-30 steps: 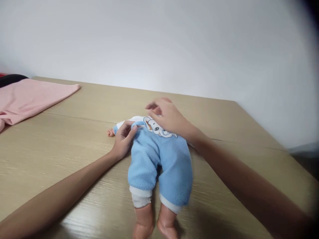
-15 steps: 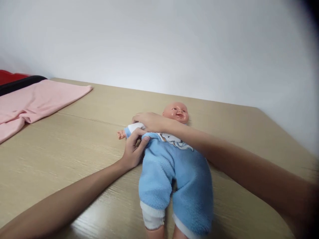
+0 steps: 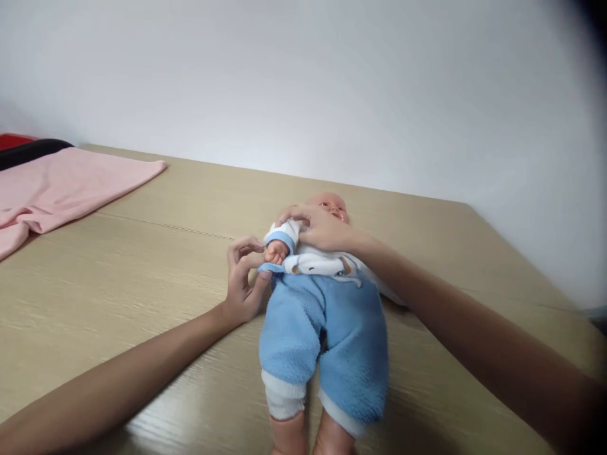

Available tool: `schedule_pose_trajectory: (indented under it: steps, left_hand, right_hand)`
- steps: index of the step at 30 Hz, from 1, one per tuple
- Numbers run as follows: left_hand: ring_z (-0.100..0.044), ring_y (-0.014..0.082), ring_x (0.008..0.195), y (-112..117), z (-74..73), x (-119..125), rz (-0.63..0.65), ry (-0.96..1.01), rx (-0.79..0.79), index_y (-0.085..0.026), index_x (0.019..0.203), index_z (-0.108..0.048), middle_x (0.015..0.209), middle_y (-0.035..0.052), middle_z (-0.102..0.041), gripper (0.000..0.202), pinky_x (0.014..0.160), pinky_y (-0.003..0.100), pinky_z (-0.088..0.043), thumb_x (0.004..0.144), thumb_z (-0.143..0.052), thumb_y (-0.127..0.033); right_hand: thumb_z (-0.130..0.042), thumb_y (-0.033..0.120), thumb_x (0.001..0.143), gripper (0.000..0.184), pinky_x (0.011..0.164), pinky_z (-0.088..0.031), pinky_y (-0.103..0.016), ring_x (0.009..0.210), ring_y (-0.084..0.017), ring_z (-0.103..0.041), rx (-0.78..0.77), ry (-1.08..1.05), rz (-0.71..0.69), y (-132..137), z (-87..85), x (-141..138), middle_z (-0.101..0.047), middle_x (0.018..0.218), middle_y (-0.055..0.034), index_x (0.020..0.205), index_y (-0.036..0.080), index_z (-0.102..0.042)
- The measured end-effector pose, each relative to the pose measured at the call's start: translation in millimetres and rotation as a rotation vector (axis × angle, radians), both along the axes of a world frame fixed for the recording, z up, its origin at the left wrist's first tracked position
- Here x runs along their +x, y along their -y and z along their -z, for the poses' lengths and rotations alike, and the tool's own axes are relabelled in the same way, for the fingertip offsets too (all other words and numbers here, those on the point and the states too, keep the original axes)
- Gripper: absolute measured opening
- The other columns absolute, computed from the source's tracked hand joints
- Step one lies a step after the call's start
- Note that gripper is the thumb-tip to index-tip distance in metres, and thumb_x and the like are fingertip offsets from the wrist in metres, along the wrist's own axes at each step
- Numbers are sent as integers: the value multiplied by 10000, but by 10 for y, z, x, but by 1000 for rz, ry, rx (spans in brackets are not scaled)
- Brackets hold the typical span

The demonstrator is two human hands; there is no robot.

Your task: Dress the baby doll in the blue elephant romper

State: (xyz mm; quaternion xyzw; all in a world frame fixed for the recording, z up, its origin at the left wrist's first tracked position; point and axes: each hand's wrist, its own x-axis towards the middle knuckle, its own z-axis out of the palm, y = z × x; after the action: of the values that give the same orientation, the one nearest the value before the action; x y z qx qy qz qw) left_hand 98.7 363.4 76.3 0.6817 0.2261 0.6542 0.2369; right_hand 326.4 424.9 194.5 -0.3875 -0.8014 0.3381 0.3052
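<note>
A baby doll (image 3: 332,202) lies on its back on the table, its legs toward me. It wears blue fleece overalls (image 3: 303,328) with a white animal face on the bib, over a white top with blue cuffs. My left hand (image 3: 244,281) pinches the blue edge of the overalls beside the doll's small hand (image 3: 276,253). My right hand (image 3: 322,227) reaches across the doll's chest, its fingers closed on the white sleeve (image 3: 286,230). Part of the doll's face and chest is hidden behind my right hand.
A pink cloth (image 3: 85,180) is spread at the left of the wooden table (image 3: 156,291). Behind it are a black edge (image 3: 38,150) and a red object (image 3: 14,140). A pale wall (image 3: 303,95) stands behind the table.
The doll's arm, stretched out to the left before, is now bent in toward its chest with my right hand on the sleeve. My left hand has pulled the overalls' edge slightly outward.
</note>
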Motion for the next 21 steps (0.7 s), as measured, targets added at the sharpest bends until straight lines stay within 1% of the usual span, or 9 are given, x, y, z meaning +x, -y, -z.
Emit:
schedule_pose_trajectory:
  steps: [2, 3, 6, 8, 10, 13, 16, 19, 21]
  left_hand:
    - [-624, 317, 1318, 14, -32, 33, 56, 59, -50, -307, 1069, -711, 1333, 103, -646, 219, 1205, 555, -488, 1153, -595, -472]
    - [-643, 309, 1288, 22, -59, 52, 88, 92, -98, -304, 1055, -693, 1313, 96, -673, 248, 1188, 542, -503, 1157, -586, -503]
    - [-672, 252, 1026, 24, -147, 104, 120, 184, -342, -283, 992, -659, 1093, 55, -713, 350, 984, 422, -565, 1123, -643, -607]
    - [-612, 221, 879, -5, -191, 128, 101, 209, -519, -273, 935, -637, 926, 21, -662, 438, 846, 357, -540, 1066, -705, -685]
    - [-570, 208, 841, -58, -215, 134, 119, 202, -631, -273, 917, -627, 875, 3, -617, 482, 798, 328, -519, 1012, -753, -728]
    - [-586, 199, 893, -170, -238, 98, 206, 188, -703, -274, 933, -642, 934, 3, -635, 441, 839, 312, -533, 988, -796, -683]
    - [-601, 185, 878, -314, -259, 52, 275, 179, -774, -254, 898, -651, 910, 1, -651, 441, 820, 298, -533, 942, -850, -646]
    - [-576, 161, 739, -447, -261, 74, 359, 183, -890, -239, 888, -637, 813, -15, -643, 525, 695, 288, -501, 843, -922, -677]
    - [-554, 150, 670, -498, -249, 123, 396, 179, -938, -235, 893, -625, 758, -29, -625, 560, 638, 283, -476, 808, -942, -689]
  right_hand:
    - [-648, 91, 761, 363, 1124, -553, -489, 1198, -307, -740, 84, 76, -22, 60, -5, -13, -785, 1187, -76, 1003, 261, -858]
    - [-647, 87, 785, 359, 1119, -554, -481, 1192, -302, -742, 116, 100, -30, 91, -13, -22, -780, 1211, -83, 1004, 263, -870]
    - [-644, 125, 874, 346, 1153, -533, -479, 1241, -305, -730, 143, 109, -26, 216, -86, -33, -786, 1290, -84, 1060, 283, -889]
    - [-638, 252, 1000, 258, 1129, -535, -472, 1217, -314, -734, 78, 115, 0, 335, -160, -15, -816, 1254, -70, 1093, 285, -876]
    - [-625, 446, 1091, 288, 1015, -552, -449, 1087, -322, -748, -7, 181, 34, 464, -204, 18, -841, 1125, -66, 1069, 267, -848]
    - [-701, 615, 1061, 383, 915, -524, -421, 995, -324, -735, -59, 281, 110, 582, -124, 81, -833, 1101, -73, 1100, 247, -801]
    - [-788, 598, 987, 386, 932, -520, -406, 1078, -321, -724, -78, 167, 234, 554, 93, 143, -802, 1199, -80, 1133, 244, -740]
    - [-859, 551, 898, 404, 904, -545, -377, 1059, -292, -729, -166, -22, 189, 479, 253, 181, -783, 1139, -52, 1095, 244, -683]
    - [-871, 554, 883, 425, 874, -558, -362, 1032, -280, -740, -236, -87, 145, 459, 275, 183, -785, 1084, -31, 1118, 253, -684]
